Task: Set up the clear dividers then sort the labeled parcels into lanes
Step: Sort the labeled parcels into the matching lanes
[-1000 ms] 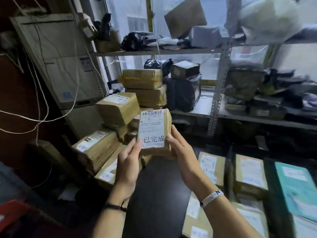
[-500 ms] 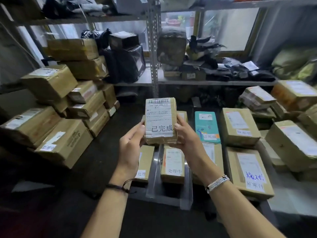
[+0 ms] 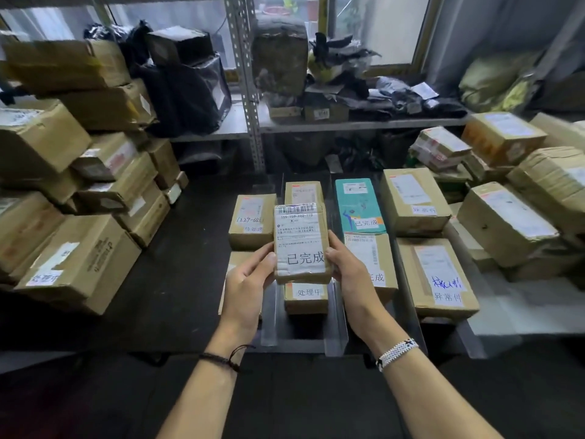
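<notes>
From the head view, a small brown parcel (image 3: pixel 300 243), taped and labelled 已完成, is held upright between the left hand (image 3: pixel 245 288) and right hand (image 3: pixel 353 280), above the clear dividers (image 3: pixel 336 324) and sorted parcels.

Held parcel (image 3: pixel 300 242) partly hides the box (image 3: pixel 304 192) behind — fine print illegible.

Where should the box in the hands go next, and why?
The left hand and right hand hold the box. Its label reads 已完成, matching the teal parcel. So it should probably shift slightly right, into that lane.
</notes>
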Available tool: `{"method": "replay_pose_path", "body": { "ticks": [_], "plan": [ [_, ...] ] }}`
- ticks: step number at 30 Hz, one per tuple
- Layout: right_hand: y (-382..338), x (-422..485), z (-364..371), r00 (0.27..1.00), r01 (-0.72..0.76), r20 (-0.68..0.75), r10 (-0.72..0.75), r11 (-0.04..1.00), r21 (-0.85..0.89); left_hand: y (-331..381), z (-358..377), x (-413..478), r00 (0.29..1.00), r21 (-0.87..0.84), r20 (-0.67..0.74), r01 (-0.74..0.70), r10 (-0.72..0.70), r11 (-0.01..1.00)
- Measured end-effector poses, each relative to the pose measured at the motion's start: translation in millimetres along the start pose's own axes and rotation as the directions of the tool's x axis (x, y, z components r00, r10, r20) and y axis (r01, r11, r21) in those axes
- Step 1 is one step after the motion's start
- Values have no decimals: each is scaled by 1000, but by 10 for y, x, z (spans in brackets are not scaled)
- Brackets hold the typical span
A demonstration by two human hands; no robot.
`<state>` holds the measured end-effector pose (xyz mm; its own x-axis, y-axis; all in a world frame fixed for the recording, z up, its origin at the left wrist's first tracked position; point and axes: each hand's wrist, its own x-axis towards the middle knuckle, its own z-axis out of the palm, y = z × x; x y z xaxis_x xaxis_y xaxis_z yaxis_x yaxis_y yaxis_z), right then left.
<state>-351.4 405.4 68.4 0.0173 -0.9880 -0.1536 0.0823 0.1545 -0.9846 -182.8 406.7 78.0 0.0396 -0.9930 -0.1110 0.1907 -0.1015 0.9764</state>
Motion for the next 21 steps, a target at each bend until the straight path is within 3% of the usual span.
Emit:
{"method": "replay_pose_path", "body": {
  "ticks": [21],
  "plan": [
    [43,-237,-1098,962,-62,-265,61,998,7,-413,1132,136,975,81,156,150,-161,985]
  ]
}}
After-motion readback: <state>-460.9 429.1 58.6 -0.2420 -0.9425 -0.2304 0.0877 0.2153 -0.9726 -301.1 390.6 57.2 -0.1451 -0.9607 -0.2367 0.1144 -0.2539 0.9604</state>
